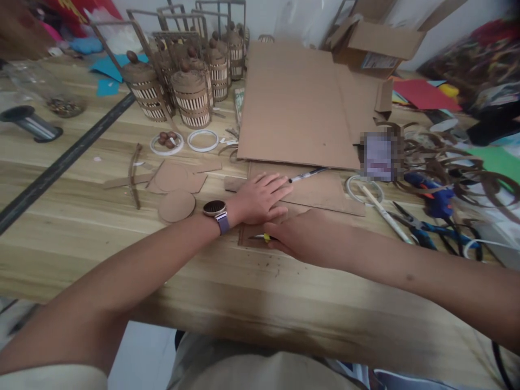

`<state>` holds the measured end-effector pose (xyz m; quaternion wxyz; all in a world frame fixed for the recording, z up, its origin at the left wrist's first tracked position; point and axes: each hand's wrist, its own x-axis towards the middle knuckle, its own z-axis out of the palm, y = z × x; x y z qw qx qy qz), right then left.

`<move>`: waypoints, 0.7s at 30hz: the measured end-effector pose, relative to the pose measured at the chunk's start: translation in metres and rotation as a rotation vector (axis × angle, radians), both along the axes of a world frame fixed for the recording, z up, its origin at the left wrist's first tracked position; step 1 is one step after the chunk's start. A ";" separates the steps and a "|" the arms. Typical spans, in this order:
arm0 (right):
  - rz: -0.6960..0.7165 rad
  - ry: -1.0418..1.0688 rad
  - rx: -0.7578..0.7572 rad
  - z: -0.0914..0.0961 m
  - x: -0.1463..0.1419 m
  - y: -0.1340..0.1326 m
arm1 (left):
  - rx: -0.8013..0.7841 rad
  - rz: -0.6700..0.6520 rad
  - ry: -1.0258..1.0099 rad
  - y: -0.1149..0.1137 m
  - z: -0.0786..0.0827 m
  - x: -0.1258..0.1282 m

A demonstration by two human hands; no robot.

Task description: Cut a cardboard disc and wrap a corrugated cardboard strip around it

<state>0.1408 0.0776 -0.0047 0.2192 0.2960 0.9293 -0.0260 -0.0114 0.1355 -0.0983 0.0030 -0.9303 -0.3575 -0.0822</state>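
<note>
My left hand (260, 200) lies flat with its fingers spread on a cardboard strip (325, 192), a watch on its wrist. Just nearer to me, my right hand (300, 235) is closed around a utility knife (266, 237); its blade and a bit of yellow show past the fingers. The blade points left over a small cardboard piece (247, 238), which both hands partly cover. Beyond my left fingertips a pen (309, 174) rests on the cardboard. Two cardboard discs (176, 207) (170, 176) lie to the left.
A large cardboard sheet (296, 103) lies behind. Several lidded baskets with handles (190, 97) stand at the back left. Right of my hands are pliers (410, 219), a blue glue gun (430, 192), a tape ring (364, 189) and curled brown strips (426, 146). Crumbs lie near the table edge.
</note>
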 end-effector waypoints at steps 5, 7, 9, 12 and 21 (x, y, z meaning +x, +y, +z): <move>0.037 0.008 0.063 -0.008 0.001 -0.001 | -0.026 0.008 -0.004 0.000 0.000 0.001; 0.054 0.029 0.090 -0.014 0.002 0.000 | -0.024 0.008 -0.010 0.000 -0.001 0.001; 0.063 0.035 0.106 -0.018 0.002 0.001 | -0.021 0.008 -0.020 0.000 -0.001 0.001; 0.060 0.029 0.101 -0.018 0.001 0.001 | -0.019 0.008 -0.029 0.000 -0.002 0.001; 0.038 -0.006 0.082 -0.017 -0.001 0.001 | 0.003 0.010 -0.034 0.001 -0.004 0.000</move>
